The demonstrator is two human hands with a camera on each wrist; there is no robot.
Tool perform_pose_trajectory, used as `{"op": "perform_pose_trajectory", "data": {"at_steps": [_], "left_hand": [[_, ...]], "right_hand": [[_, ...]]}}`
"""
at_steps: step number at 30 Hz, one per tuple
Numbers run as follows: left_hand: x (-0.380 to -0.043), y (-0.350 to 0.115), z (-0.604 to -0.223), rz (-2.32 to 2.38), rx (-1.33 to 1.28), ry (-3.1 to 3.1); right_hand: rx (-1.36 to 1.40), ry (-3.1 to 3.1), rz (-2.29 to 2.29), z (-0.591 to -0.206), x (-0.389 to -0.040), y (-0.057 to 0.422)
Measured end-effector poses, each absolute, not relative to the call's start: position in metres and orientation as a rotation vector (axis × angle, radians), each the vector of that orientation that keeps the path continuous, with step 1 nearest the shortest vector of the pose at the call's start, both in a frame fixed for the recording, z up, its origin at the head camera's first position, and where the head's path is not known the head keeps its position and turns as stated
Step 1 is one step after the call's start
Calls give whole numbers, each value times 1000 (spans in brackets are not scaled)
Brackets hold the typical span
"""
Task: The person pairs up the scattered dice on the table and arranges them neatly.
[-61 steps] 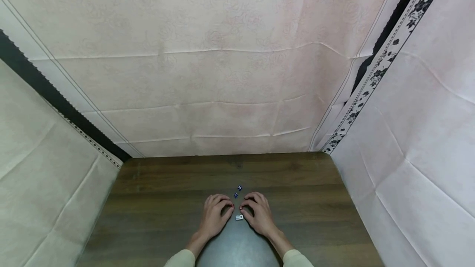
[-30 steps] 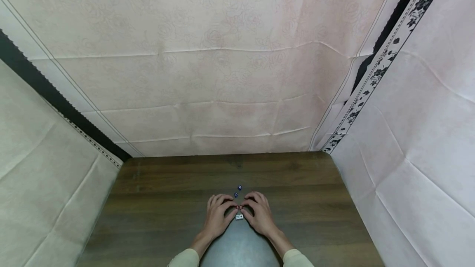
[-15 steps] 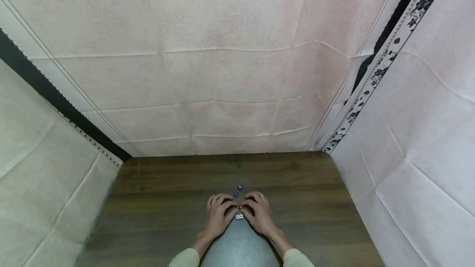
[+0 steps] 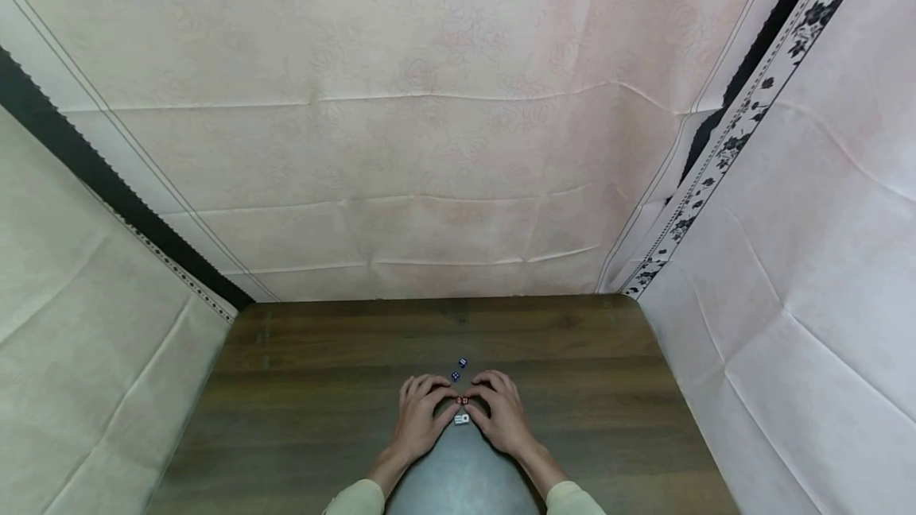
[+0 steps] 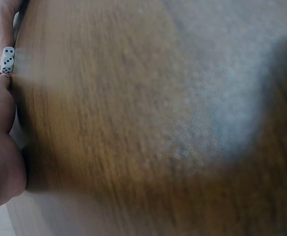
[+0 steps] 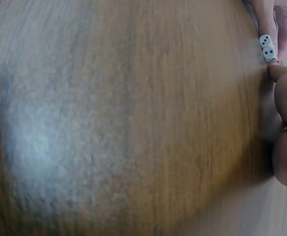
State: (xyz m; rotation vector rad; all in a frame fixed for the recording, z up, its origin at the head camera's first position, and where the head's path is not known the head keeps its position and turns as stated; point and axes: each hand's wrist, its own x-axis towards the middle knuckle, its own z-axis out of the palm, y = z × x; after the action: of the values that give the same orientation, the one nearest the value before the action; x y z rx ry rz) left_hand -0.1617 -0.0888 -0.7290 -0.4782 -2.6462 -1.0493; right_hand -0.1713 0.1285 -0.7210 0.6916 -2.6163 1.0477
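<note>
Two small red dice sit side by side between my hands in the head view. My left hand (image 4: pixel 421 416) pinches the left red die (image 4: pixel 459 400) between thumb and index finger. The thumb and index finger of my right hand (image 4: pixel 499 413) pinch the right red die (image 4: pixel 466 400). Just nearer to me, white dice (image 4: pixel 461 420) stand in a short row; their dotted sides show in the left wrist view as white dice (image 5: pixel 8 59) and in the right wrist view as white dice (image 6: pixel 267 46). The red dice are mostly hidden in both wrist views.
Beyond the hands lie two dark blue dice, the nearer blue die (image 4: pixel 455 376) and the farther blue die (image 4: pixel 463 362), slightly apart. The brown wood-grain table (image 4: pixel 322 372) has pale cloth hangings (image 4: pixel 429 181) behind it and at both sides.
From two seconds to one second ago, my left hand moved right, bringing its red die up beside the other. Since then both hands have stayed in place.
</note>
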Motion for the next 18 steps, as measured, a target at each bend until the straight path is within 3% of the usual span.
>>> {"op": "perform_pose_trajectory", "data": {"at_steps": [18], "left_hand": [[-163,-89,-735,-970,-510,-2573]], "right_hand": [[714,-2611,1146,-712,-176,143]]}}
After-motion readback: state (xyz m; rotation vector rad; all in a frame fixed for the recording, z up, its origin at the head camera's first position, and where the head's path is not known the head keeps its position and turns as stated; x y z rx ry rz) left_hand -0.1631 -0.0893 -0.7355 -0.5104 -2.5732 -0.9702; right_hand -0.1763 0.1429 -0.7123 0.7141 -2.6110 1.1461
